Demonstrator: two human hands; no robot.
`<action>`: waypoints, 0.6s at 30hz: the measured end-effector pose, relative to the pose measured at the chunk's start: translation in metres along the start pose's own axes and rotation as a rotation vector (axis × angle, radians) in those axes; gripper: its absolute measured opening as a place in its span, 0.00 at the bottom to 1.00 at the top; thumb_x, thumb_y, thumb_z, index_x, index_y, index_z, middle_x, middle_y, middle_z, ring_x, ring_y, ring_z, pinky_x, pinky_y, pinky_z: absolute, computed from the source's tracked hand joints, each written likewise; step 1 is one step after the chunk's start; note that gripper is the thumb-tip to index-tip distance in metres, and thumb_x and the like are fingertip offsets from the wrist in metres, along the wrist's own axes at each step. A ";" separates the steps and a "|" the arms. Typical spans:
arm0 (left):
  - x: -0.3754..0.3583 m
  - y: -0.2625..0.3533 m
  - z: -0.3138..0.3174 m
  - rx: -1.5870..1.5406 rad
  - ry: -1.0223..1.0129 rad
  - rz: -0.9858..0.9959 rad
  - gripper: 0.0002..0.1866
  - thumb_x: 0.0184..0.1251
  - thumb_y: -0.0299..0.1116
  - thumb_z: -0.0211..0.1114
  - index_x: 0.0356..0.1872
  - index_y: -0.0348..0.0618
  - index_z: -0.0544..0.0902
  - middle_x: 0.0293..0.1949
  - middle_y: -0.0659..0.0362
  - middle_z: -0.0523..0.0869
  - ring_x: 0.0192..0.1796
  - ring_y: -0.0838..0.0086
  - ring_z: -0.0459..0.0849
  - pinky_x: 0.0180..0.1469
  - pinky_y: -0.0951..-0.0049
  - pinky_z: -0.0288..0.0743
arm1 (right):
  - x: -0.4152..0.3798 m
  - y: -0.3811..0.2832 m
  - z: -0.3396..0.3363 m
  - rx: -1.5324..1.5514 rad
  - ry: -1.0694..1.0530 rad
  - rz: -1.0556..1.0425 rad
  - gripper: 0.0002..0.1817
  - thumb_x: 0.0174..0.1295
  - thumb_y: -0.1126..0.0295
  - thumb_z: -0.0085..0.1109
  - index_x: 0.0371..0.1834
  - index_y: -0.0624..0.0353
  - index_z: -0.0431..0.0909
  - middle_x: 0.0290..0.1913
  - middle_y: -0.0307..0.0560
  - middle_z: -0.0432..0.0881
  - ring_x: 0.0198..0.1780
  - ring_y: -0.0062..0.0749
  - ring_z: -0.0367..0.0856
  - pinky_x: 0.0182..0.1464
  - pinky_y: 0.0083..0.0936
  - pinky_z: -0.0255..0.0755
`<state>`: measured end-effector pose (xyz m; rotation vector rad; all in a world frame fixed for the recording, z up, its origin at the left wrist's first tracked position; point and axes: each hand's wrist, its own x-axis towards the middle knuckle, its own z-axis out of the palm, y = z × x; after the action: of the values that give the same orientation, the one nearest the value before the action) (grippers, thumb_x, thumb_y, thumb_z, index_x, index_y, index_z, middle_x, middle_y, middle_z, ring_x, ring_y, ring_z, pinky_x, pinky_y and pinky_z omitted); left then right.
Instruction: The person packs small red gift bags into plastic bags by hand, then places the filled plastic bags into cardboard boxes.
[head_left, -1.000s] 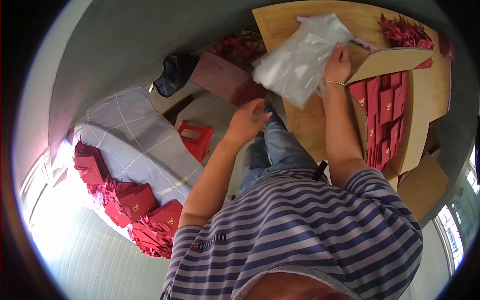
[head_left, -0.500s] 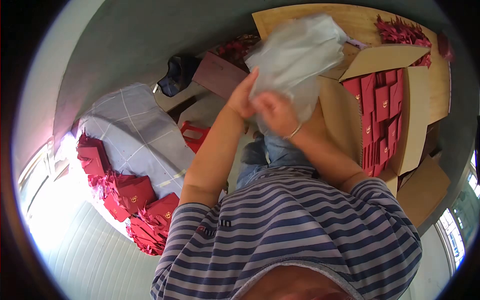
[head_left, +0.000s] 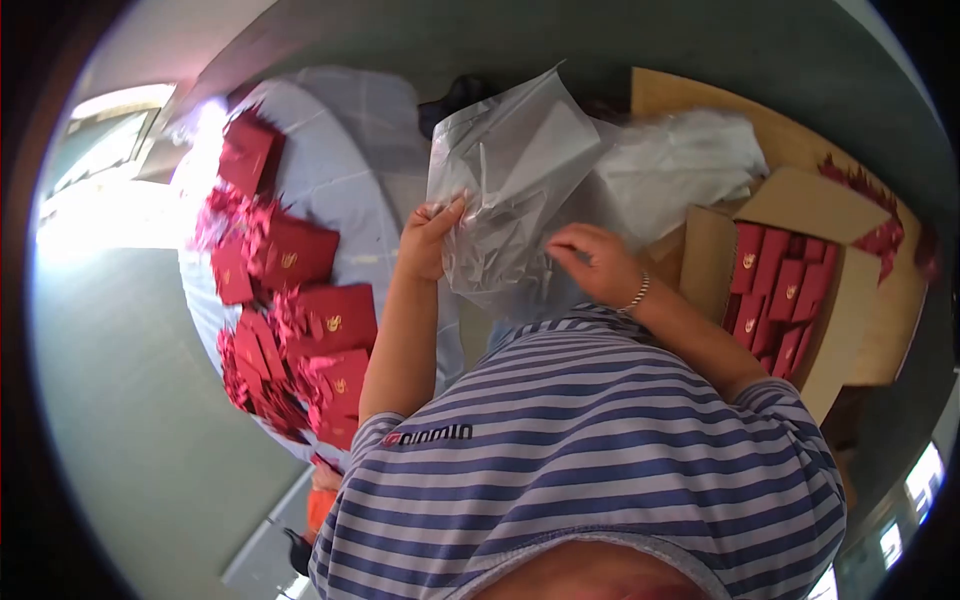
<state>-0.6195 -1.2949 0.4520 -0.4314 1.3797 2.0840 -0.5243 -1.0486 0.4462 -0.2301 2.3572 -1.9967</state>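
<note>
A clear plastic bag (head_left: pixel 525 170) hangs spread out in front of me. My left hand (head_left: pixel 430 238) is closed on its left edge, thumb on the near side. Close to the bag's lower right part is my right hand (head_left: pixel 600 262), its fingers curled and drawn toward the thumb. Whether it grips any of the film I cannot make out. Beyond it, a stack of whitish plastic bags (head_left: pixel 690 165) lies on the wooden table, slightly blurred.
At right stands an open cardboard box (head_left: pixel 705 255) packed with red gift boxes (head_left: pixel 790 290). More red items (head_left: pixel 880 240) lie on the wooden table (head_left: pixel 660 90). At left, red gift bags (head_left: pixel 325 320) with ribbons rest on a cloth-covered round table (head_left: pixel 350 200). An orange garment (head_left: pixel 320 510) shows lower left.
My view and body have turned left. The plastic bag is now apart from the stack and spread out in my left hand; the stack lies on the table. My right hand has moved away from my left.
</note>
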 end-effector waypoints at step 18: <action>-0.216 -0.042 -0.115 -0.562 0.138 0.451 0.18 0.69 0.32 0.56 0.56 0.33 0.74 0.52 0.51 0.81 0.51 0.63 0.82 0.55 0.62 0.77 | 0.017 0.039 0.064 0.554 -0.538 0.723 0.15 0.66 0.61 0.57 0.48 0.60 0.78 0.40 0.38 0.83 0.37 0.20 0.81 0.39 0.16 0.72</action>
<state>-0.4327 -1.4528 0.4967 -0.5309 1.0053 2.8739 -0.5361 -1.1072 0.3978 0.0954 1.2484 -1.8018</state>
